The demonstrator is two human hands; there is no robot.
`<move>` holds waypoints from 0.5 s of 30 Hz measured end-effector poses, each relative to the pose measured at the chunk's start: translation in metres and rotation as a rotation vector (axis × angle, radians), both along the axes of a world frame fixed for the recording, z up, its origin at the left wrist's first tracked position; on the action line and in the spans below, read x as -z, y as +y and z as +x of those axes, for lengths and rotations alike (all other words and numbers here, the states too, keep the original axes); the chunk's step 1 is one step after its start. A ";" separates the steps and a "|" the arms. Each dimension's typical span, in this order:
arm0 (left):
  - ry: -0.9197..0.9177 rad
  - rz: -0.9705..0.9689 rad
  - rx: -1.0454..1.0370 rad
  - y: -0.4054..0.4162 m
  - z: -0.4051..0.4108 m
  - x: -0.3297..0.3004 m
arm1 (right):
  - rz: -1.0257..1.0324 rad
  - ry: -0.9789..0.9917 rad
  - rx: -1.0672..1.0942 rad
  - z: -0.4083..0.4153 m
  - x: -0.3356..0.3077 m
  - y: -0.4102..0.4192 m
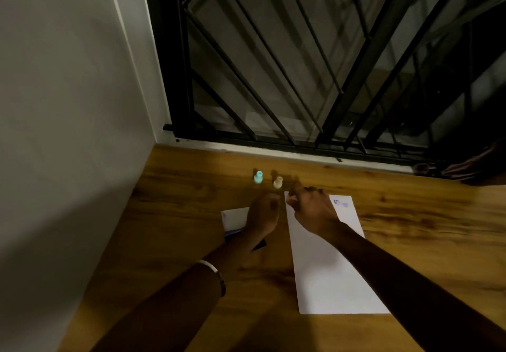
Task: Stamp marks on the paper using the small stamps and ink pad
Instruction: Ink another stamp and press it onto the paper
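Note:
A white sheet of paper (328,269) lies on the wooden surface (169,214), with two blue stamp marks (341,203) near its far right corner. A teal stamp (258,177) and a beige stamp (278,182) stand upright beyond the paper's far left corner. My right hand (312,209) is over the paper's far left corner, fingers bunched together just short of the beige stamp. My left hand (262,217) is curled beside it, over a white pad or case with a blue edge (234,219). Blur hides what the fingers hold.
A grey wall (68,105) runs along the left. A black metal window grille (315,64) and its sill close the far side. Another person's hand (471,167) rests at the far right by the sill. A dark thin object (260,244) pokes out under my left wrist.

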State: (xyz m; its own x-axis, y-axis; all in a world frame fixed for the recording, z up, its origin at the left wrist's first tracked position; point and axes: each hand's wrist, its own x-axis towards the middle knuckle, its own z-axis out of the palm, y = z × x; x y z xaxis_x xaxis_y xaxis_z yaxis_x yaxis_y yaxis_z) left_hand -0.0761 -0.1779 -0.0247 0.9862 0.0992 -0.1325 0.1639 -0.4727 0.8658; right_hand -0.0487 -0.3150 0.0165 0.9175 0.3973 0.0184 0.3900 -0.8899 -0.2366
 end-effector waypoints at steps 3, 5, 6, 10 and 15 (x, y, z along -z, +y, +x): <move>0.129 -0.446 -0.174 0.011 0.002 -0.012 | 0.036 -0.042 -0.091 -0.006 -0.005 0.013; 0.265 -0.660 -0.272 0.018 0.003 -0.015 | 0.036 -0.048 -0.146 -0.009 -0.007 0.024; 0.334 -0.727 -0.315 0.020 0.003 -0.017 | 0.036 -0.046 -0.168 -0.011 -0.008 0.029; 0.466 -0.939 -0.395 0.030 0.000 -0.018 | 0.054 -0.050 -0.252 -0.017 -0.010 0.046; 0.455 -0.991 -0.380 0.037 -0.004 -0.019 | 0.065 -0.043 -0.274 -0.017 -0.008 0.058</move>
State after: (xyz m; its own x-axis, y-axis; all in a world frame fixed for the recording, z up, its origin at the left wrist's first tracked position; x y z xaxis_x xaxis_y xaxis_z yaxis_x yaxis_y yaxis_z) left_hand -0.0799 -0.1405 -0.0059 0.7559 0.0328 -0.6538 0.5423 0.5280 0.6535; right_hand -0.0661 -0.2570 0.0248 0.7741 0.6269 0.0881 0.6246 -0.7336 -0.2678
